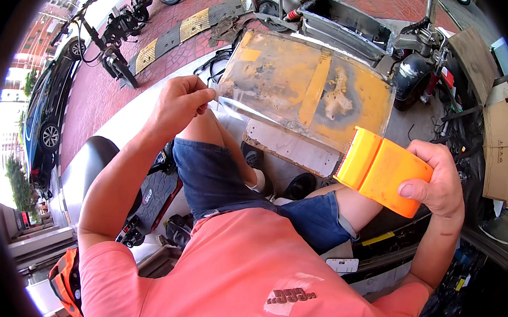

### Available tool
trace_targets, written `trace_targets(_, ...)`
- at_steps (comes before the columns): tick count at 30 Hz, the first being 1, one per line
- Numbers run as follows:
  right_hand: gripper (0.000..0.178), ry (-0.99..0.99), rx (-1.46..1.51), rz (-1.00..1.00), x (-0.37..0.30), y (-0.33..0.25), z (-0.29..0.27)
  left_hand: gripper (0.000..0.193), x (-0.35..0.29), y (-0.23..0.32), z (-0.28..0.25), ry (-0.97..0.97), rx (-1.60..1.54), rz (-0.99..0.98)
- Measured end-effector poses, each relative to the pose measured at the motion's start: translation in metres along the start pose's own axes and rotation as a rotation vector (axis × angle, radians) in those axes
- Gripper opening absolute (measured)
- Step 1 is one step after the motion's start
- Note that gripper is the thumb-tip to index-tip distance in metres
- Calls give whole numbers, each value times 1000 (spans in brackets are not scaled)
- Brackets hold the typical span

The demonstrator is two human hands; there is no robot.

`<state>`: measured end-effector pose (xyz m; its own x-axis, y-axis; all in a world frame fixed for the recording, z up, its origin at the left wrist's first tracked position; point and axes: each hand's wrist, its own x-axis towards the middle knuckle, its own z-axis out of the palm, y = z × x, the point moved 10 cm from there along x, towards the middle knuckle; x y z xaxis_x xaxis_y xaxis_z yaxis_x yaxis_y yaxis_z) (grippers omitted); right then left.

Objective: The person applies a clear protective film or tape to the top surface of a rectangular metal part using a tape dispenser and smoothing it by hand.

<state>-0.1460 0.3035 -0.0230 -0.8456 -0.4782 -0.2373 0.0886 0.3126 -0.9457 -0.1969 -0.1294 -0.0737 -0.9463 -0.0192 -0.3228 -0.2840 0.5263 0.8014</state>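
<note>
My right hand [441, 177] grips an orange plastic tape dispenser [384, 172], thumb on its near face. A toothed edge runs along the dispenser's left side. My left hand [176, 108] is raised, its thumb and fingertips pinched together on the end of a clear strip of tape [243, 108]. Shiny and hard to trace, the strip stretches rightward toward the dispenser. Beneath and beyond it lies a worn low tabletop [283, 59], stained yellow and grey, with brown tape across it. Both hands are at its near side.
A grey metal bin [345, 30] stands behind the tabletop. At the right are a black motor-scooter part [413, 78] and cardboard [500, 151]. An electric scooter [153, 201] is beside my left leg. Farther left are another scooter [111, 57] and a parked car [47, 112].
</note>
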Motion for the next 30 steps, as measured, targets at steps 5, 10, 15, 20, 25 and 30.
trace_targets(5,49,-10,-21,25,-2,2,3,23,1,-4,-3,57,-42,68)
trace_targets(10,56,-41,-100,96,-31,17,-16,25,0,-16,-14,80,26,67)
trace_targets(15,62,30,32,80,-48,33,-29,27,2,-13,-2,78,72,121)
trace_targets(20,61,27,0,47,-42,38,-24,28,2,-1,-11,131,325,83)
trace_targets(25,61,54,46,15,-41,38,-25,25,2,10,-7,132,482,146)
trace_targets(30,65,90,35,9,-39,33,-26,27,-1,19,-5,133,525,139)
